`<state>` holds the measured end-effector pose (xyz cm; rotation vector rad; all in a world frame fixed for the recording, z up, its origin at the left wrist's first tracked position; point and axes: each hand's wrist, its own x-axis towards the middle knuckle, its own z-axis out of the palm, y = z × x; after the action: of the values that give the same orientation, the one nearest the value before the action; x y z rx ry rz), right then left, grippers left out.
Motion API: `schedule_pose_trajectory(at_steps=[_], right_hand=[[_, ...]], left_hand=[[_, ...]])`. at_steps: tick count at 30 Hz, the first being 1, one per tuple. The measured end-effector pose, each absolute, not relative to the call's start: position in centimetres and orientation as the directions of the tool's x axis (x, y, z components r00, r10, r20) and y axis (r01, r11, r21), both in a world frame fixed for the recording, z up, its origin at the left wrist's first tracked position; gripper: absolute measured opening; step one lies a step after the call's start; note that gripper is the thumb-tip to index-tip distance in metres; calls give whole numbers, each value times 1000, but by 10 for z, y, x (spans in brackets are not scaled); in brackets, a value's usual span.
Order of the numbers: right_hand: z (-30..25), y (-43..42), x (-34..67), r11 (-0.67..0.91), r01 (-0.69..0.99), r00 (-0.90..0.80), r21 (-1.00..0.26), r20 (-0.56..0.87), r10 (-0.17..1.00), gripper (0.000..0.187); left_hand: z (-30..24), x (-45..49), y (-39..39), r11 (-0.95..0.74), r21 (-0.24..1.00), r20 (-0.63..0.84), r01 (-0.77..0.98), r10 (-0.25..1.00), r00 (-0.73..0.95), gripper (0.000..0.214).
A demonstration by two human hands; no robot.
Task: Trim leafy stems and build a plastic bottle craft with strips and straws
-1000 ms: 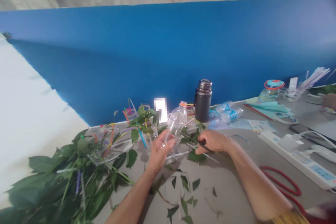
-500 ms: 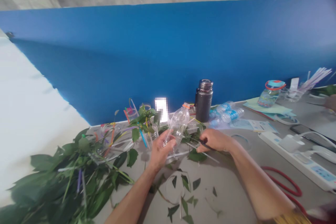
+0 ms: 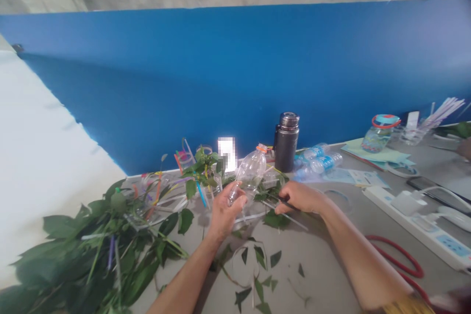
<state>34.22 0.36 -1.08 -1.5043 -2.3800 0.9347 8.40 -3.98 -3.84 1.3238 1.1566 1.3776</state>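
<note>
My left hand (image 3: 227,207) is closed on a clear plastic bottle (image 3: 252,169) with an orange ring at its neck. The bottle is tilted, its neck pointing up and to the right. On the right, my right hand (image 3: 297,197) is closed round a slim tool with a dark handle (image 3: 287,203). The tool's tip is toward the bottle, but I cannot make out its kind or whether it touches the plastic. Green leaves (image 3: 275,219) and a pale straw (image 3: 300,223) lie beneath and beside the right hand. Cut leaf pieces (image 3: 259,257) lie scattered in front of both hands.
A heap of leafy stems (image 3: 84,250) covers the left side. Behind the hands stand a potted sprig (image 3: 202,167) and a dark flask (image 3: 287,144). Rightward lie plastic bottles (image 3: 327,161), a power strip (image 3: 415,225) and a red cable (image 3: 399,255). Another person's hand (image 3: 465,148) shows at the right edge.
Almost nothing differs. Both hands keep their places and holds, and the whole view has shifted only slightly.
</note>
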Motion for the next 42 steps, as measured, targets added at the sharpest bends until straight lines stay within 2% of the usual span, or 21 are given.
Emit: schedule_pose_trajectory(at_steps=[4, 11, 17, 22, 26, 30, 36, 42], right_hand=[[-14, 5, 342, 287, 757, -466, -587, -178, 867, 52], [-21, 10, 344, 310, 777, -462, -548, -161, 872, 45], [-23, 12, 344, 342, 797, -467, -498, -150, 871, 42], [-23, 12, 344, 349, 814, -463, -464, -156, 872, 39], [-22, 10, 342, 369, 834, -457, -411, -138, 878, 37], [-21, 8, 336, 382, 873, -431, -303, -111, 896, 36], [-18, 5, 332, 372, 889, -416, -269, -130, 900, 38], [-16, 4, 332, 366, 887, -413, -282, -129, 902, 37]], left_hand=[[-39, 83, -38, -169, 986, 169, 9, 984, -57, 41], [-43, 82, -34, -175, 970, 186, 168, 981, -50, 37], [-44, 79, -33, -229, 916, 255, 330, 966, -35, 30], [-41, 82, -37, -226, 877, 266, 424, 963, -36, 35], [-41, 86, -39, -240, 828, 312, 507, 948, -61, 34], [-44, 87, -39, -229, 789, 346, 571, 932, -104, 34], [-48, 86, -38, -252, 768, 386, 589, 916, -111, 35], [-44, 87, -38, -190, 880, 261, 434, 959, -109, 30]])
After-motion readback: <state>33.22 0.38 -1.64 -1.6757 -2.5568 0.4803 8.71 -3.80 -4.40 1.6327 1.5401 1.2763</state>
